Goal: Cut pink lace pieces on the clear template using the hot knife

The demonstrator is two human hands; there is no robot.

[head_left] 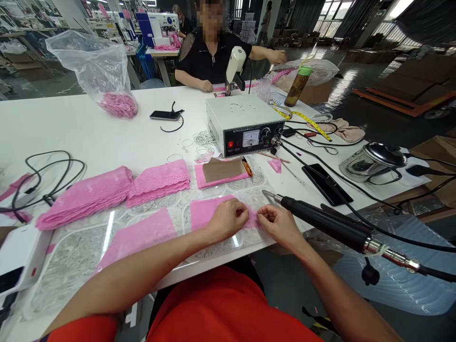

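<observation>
A flat piece of pink fabric [206, 211] lies on the patterned mat in front of me. My left hand [228, 219] rests over its right part, fingers curled and pinching at the cloth. Just to the right, my right hand [280, 227] pinches the fabric's thin right end between thumb and fingertips. Exactly what sits between the fingertips is partly hidden. A black handheld tool with a pointed metal tip [320, 216] lies right beside my right hand. Behind the cloth, a brown card [226, 170] sits on another pink piece.
Stacks of pink lace fabric [92, 192] lie left, near a loose pink panel [142, 237]. A control box [245, 118] stands at the back, its cables running right past a black phone [326, 183] and a metal pot [372, 161]. Across the table sits a person [213, 57].
</observation>
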